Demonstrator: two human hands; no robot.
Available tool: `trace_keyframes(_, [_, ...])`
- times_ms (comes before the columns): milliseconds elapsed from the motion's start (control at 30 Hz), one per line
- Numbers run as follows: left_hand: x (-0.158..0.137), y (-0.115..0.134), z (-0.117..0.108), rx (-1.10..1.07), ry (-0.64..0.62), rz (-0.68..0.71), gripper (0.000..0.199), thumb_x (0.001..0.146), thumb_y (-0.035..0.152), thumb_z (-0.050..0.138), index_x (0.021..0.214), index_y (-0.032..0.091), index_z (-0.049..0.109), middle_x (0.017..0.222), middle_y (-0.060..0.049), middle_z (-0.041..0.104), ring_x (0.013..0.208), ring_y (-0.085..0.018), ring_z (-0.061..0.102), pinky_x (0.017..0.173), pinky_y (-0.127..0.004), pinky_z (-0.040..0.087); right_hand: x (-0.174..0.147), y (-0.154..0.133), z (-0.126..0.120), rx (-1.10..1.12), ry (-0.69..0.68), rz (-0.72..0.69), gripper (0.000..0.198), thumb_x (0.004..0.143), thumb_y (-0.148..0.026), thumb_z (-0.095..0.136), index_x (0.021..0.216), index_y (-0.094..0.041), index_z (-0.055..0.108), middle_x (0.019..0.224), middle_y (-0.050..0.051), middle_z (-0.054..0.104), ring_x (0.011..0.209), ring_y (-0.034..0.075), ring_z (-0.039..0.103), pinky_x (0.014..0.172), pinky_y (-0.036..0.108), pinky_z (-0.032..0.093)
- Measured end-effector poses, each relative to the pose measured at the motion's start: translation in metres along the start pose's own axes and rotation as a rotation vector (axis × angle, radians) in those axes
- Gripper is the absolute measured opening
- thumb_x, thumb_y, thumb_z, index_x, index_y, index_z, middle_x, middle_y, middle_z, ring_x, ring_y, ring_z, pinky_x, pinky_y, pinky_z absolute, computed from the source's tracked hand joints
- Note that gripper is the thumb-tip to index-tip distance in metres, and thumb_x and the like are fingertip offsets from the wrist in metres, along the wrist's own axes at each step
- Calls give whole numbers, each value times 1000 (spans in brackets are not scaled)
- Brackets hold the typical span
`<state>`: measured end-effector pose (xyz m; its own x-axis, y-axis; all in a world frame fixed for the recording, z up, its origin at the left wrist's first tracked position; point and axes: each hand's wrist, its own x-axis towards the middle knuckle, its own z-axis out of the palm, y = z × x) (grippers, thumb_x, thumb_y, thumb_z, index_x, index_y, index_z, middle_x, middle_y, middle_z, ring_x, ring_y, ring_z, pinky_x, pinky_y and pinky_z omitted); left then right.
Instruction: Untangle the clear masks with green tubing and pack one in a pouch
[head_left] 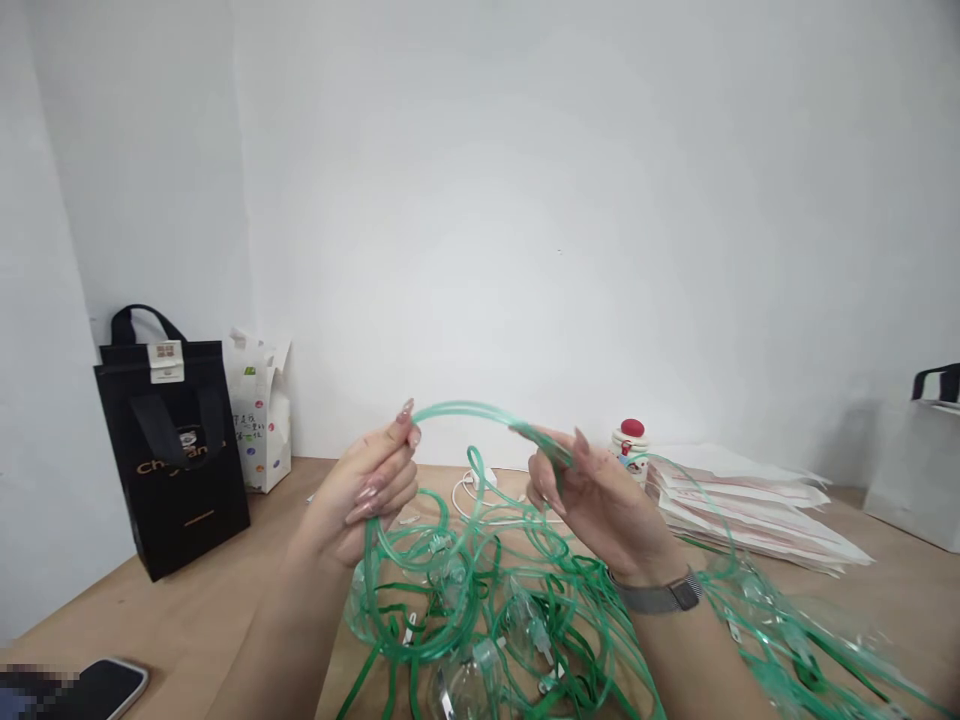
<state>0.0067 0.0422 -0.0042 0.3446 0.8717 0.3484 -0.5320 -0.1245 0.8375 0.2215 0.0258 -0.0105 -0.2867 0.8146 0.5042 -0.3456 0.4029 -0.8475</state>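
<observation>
Above wooden table (225, 590), left hand (367, 490), right hand (592, 495), each pinching green tubing (465, 410)

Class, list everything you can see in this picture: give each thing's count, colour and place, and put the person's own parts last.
Clear green plastic tubing with masks: one tangled pile, centre of table.
Wooden table: one, light brown.
Black paper gift bag: one, far left.
White printed paper bag: one, beside the black bag.
White cable: one, behind the pile.
Small red-capped figurine: one, white, centre right.
Flat white packets: one stack, right.
Grey bag: one, far right.
Dark phone: one, bottom left.
Grey wristwatch: one, right wrist.
Hands: left, right, both pinching one tube loop.
</observation>
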Motion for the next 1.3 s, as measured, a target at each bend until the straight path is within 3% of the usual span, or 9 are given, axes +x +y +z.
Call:
trace_keyframes(133, [1, 7, -6, -107, 70, 45, 42, 98, 24, 25, 68, 14, 52, 32, 13, 23, 24, -1, 10, 27, -11, 18, -2, -3, -1, -36, -16, 54, 42, 73, -37, 69, 112, -22, 63, 60, -3, 51, 51, 11, 43, 56, 28, 40])
trace_keyframes(233, [-1, 14, -16, -98, 111, 67, 43, 98, 22, 24, 66, 14, 53, 32, 13, 21, 23, -1, 13, 27, -10, 20, -1, -8, -11, -188, 109, 121, 36, 69, -27, 72, 104, -18, 67, 51, -7, 41, 45, 8, 33, 46, 24, 29])
trace_keyframes(400, [-5, 21, -28, 85, 162, 20, 29, 88, 29, 53, 68, 10, 63, 30, 10, 35, 22, 1, 24, 26, -10, 21, 3, -15, -33, -16, 379, -7, 27, 65, -20, 73, 92, -14, 71, 47, -9, 29, 46, 6, 18, 41, 20, 23])
trace_keyframes(567, [-2, 14, -26, 233, 240, 4, 24, 74, 32, 69, 76, 9, 68, 61, -4, 66, 53, -10, 62, 52, -16, 52, 5, -15, -38, 86, 442, -50, 22, 62, -17, 73, 83, -13, 70, 49, -10, 24, 45, 5, 15, 38, 16, 22])
trace_keyframes(867, [3, 8, -31, 307, 315, 105, 36, 66, 46, 70, 80, 13, 65, 51, 5, 57, 46, -7, 54, 48, -16, 46, 8, -9, -59, 43, 603, -163, 20, 64, -26, 70, 81, -18, 64, 47, -11, 22, 41, 6, 14, 37, 17, 23])
trace_keyframes(967, [4, 7, -32, 347, 320, 106, 36, 70, 45, 67, 88, 13, 64, 55, 5, 59, 49, -7, 55, 52, -16, 47, 8, -9, -55, -78, 592, -147, 26, 72, -36, 63, 89, -16, 64, 46, -10, 25, 39, 7, 19, 38, 20, 24])
trace_keyframes(1100, [9, -4, -20, 433, 197, 12, 38, 71, 41, 67, 95, 12, 62, 61, -1, 65, 52, -12, 61, 54, -22, 49, 8, 0, -35, -351, 490, -90, 39, 83, -43, 47, 102, -13, 63, 57, -3, 49, 53, 11, 48, 53, 24, 41])
trace_keyframes(1233, [16, -32, 2, 474, 65, -67, 34, 76, 48, 57, 81, 14, 60, 58, -2, 65, 50, -15, 62, 52, -25, 48, 9, 17, -17, -716, 324, 36, 39, 84, -34, 48, 112, -11, 62, 57, 1, 59, 62, 19, 58, 65, 32, 45])
trace_keyframes(1300, [18, -47, 12, 489, 3, -112, 37, 77, 51, 53, 72, 15, 59, 56, -3, 64, 51, -15, 62, 50, -24, 47, 9, 26, -13, -878, 261, 76, 44, 83, -26, 48, 123, -10, 55, 76, 8, 68, 80, 24, 62, 77, 35, 44])
